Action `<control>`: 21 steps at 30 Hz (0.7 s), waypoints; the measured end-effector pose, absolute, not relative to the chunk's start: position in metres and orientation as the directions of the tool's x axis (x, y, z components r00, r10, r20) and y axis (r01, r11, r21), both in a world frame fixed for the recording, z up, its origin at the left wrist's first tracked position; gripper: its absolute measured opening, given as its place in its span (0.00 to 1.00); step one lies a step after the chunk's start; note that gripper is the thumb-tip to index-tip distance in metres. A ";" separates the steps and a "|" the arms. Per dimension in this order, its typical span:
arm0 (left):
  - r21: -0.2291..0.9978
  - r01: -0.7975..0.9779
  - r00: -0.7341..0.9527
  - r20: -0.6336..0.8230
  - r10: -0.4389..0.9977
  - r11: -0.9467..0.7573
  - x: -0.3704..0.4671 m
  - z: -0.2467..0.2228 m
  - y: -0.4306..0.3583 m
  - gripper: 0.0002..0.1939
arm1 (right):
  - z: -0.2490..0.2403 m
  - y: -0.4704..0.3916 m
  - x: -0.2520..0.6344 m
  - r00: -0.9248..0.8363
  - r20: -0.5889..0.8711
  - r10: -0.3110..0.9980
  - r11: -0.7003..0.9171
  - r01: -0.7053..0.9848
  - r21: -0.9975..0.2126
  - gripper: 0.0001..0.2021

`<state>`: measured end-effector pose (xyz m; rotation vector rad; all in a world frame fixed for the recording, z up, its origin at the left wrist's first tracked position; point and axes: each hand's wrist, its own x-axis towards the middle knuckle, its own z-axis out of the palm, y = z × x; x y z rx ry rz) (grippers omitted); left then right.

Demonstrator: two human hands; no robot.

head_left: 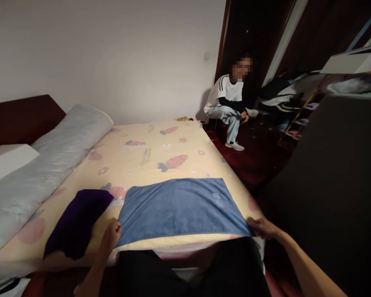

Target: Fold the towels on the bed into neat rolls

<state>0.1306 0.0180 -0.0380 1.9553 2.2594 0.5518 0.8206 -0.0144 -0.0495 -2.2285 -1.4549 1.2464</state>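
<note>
A blue towel (179, 210) with pale lettering near its right side lies spread over the bed's front edge. My left hand (113, 232) is closed on its left edge, close to the near corner. At the near right corner, my right hand (261, 227) pinches the cloth. Creases run across the towel from both gripped sides. To the left of my left hand, a dark purple cloth (77, 220) rests on the bed, apart from the towel.
The bed (148, 144) wears a yellow carrot-print sheet. A long grey pillow (74, 136) and a white box (10, 159) are at the left. Another person (227, 99) sits beyond the far right corner. A dark panel (334, 177) stands at the right.
</note>
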 end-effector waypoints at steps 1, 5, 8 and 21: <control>0.350 0.934 -0.134 0.156 0.979 0.072 0.138 -0.040 0.019 0.06 | -0.050 -0.014 0.820 0.154 -0.538 0.829 -0.488 0.669 -0.561 0.26; 0.407 0.911 0.019 0.115 0.993 -0.065 0.172 -0.047 0.019 0.08 | -0.047 -0.010 0.822 0.199 -0.470 0.860 -0.449 0.733 -0.511 0.24; 0.440 0.878 0.163 0.090 0.983 -0.186 0.203 -0.046 0.022 0.11 | -0.037 0.003 0.816 0.245 -0.337 0.909 -0.389 0.791 -0.473 0.20; 0.258 0.919 0.273 0.124 0.954 -0.297 0.349 -0.075 0.055 0.22 | -0.070 0.049 0.600 -0.284 0.000 0.959 0.261 0.882 -0.392 0.21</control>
